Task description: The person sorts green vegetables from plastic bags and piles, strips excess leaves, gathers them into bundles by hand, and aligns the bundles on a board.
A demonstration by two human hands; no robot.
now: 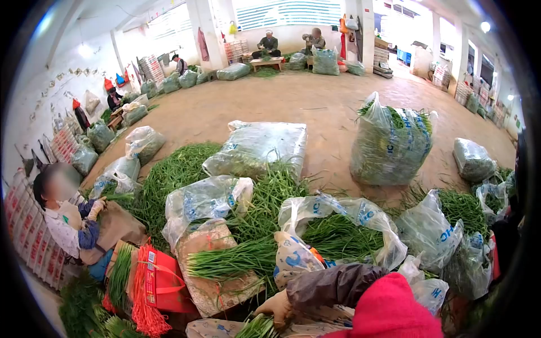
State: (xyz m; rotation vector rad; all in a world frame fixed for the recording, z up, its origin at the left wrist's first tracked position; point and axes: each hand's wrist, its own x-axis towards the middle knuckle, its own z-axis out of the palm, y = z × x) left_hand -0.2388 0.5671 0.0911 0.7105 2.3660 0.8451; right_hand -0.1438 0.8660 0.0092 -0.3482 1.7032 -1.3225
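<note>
At the bottom edge, my right hand (276,307) wears a pale glove and reaches in from a dark sleeve. Its fingers close over a bunch of chives (258,327), partly cut off by the frame. My left hand does not show. Just beyond lies a board (217,296) with a row of chives (231,260) across it, pale ends to the left. Patterned cloth (294,256) lies beside the sleeve, and bright pink fabric (394,310) hides what is below it. An open plastic bag (389,239) holds loose chives (344,239).
A red bag (169,281) with red ties (147,315) stands left of the board. A co-worker (67,214) sits at the left. A full bag (391,143) and a wrapped bale (262,146) stand on the floor. Several people work along the far walls.
</note>
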